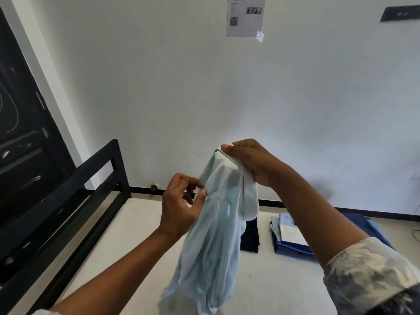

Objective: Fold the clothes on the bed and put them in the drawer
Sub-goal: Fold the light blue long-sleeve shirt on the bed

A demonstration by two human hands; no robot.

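Note:
A pale mint-green garment [216,235] hangs bunched in the air above the bed's white mattress [127,242]. My right hand [252,164] grips its top edge, fingers curled over the white collar part. Lower and to the left, my left hand [181,201] has its thumb touching the side of the fabric, the other fingers loosely bent and apart from it. A folded dark garment [251,235] lies on the mattress behind the hanging cloth. To its right sits a stack of folded blue and light clothes [288,235]. No drawer is in view.
The black metal bed frame [91,178] runs along the left side, with a dark door [20,133] behind it. A white wall [204,87] with a paper notice [245,17] faces me. A blue cloth [363,226] lies at the right behind my arm.

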